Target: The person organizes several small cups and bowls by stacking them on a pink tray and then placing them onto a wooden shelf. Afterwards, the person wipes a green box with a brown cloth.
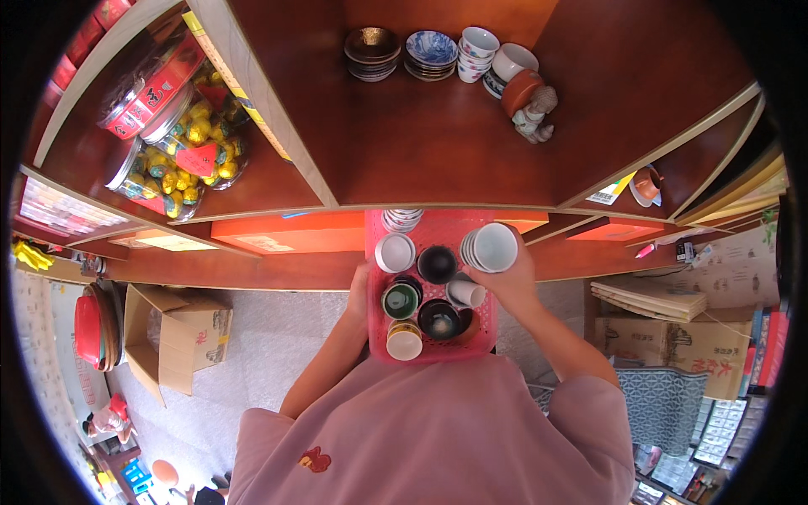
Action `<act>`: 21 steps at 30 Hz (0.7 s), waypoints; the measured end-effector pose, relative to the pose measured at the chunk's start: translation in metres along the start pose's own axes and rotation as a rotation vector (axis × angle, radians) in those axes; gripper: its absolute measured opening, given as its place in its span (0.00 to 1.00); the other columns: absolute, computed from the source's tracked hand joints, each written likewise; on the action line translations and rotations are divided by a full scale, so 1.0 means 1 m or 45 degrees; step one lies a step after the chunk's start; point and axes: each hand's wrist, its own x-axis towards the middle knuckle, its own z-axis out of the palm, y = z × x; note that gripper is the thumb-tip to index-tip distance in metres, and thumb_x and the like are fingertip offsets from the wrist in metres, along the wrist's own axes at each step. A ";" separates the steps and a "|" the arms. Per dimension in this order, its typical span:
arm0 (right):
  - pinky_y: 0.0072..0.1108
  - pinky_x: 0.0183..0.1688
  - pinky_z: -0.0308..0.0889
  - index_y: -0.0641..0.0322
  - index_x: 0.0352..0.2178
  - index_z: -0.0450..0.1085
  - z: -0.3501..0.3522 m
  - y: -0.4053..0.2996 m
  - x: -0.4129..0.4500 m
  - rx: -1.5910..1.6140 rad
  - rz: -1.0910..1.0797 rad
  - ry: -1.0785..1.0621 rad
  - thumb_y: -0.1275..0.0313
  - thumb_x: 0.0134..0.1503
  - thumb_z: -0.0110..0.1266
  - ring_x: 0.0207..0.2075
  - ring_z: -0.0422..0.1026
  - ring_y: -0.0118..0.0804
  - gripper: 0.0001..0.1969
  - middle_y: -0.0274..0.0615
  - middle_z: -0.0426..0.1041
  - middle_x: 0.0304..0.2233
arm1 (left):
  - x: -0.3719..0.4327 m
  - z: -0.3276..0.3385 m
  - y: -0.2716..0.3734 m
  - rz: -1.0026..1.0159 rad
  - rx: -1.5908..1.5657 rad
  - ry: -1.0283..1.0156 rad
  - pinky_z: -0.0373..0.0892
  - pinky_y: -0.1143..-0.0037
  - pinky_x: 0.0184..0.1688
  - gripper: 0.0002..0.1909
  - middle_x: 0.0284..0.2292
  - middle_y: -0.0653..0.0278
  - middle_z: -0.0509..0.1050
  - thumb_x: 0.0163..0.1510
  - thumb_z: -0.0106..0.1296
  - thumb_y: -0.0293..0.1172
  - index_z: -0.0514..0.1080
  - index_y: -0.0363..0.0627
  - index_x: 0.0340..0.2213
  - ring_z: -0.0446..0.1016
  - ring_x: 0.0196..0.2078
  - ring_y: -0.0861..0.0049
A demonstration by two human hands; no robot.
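A pink plastic basket (pixel 377 344) rests against my torso, its far end at the edge of the wooden shelf. My left hand (pixel 358 291) grips its left side. In my right hand (pixel 514 281) is a tilted stack of white cups (pixel 494 247), over the basket's right side. Inside the basket are a white cup (pixel 395 252), a black cup (pixel 437 264), a green-glazed cup (pixel 400 301), a white cup lying on its side (pixel 466 293), a dark bowl (pixel 440 319) and a yellow-patterned cup (pixel 404 341). More stacked cups (pixel 403 219) show at its far end.
The shelf (pixel 416 164) ahead bears stacked saucers (pixel 372 53), blue-and-white dishes (pixel 432 49), floral cups (pixel 476 53) and a small figurine (pixel 535 115). Jars of wrapped pieces (pixel 189 142) fill the left compartment. An open cardboard box (pixel 177 341) stands on the floor; a person (pixel 110 420) is at lower left.
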 end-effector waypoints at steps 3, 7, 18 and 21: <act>0.25 0.47 0.68 0.65 0.46 0.63 -0.019 -0.041 -0.004 -0.045 -0.009 -0.032 0.76 0.38 0.70 0.42 0.73 0.31 0.32 0.39 0.73 0.40 | -0.004 0.002 0.003 -0.012 0.022 -0.082 0.74 0.67 0.45 0.31 0.43 0.54 0.73 0.53 0.39 0.53 0.65 0.41 0.50 0.75 0.43 0.65; 0.24 0.49 0.67 0.65 0.48 0.63 -0.033 -0.085 0.027 0.094 -0.151 -0.107 0.75 0.39 0.71 0.44 0.71 0.28 0.34 0.37 0.72 0.42 | 0.001 -0.003 0.000 0.015 0.031 -0.135 0.74 0.66 0.45 0.34 0.44 0.53 0.72 0.53 0.38 0.55 0.63 0.41 0.52 0.74 0.44 0.64; 0.23 0.33 0.74 0.56 0.47 0.64 0.006 -0.079 0.203 0.131 0.050 0.133 0.76 0.37 0.71 0.41 0.73 0.30 0.34 0.35 0.72 0.42 | -0.004 0.002 0.000 0.011 0.024 -0.043 0.74 0.65 0.46 0.33 0.44 0.54 0.73 0.52 0.42 0.55 0.65 0.42 0.51 0.74 0.43 0.64; 0.19 0.25 0.71 0.62 0.43 0.66 0.016 -0.064 0.230 0.218 -0.012 0.262 0.77 0.34 0.71 0.32 0.74 0.28 0.31 0.40 0.74 0.36 | -0.013 0.016 0.004 -0.002 -0.031 -0.021 0.74 0.66 0.44 0.30 0.43 0.55 0.73 0.53 0.42 0.53 0.67 0.42 0.48 0.75 0.41 0.65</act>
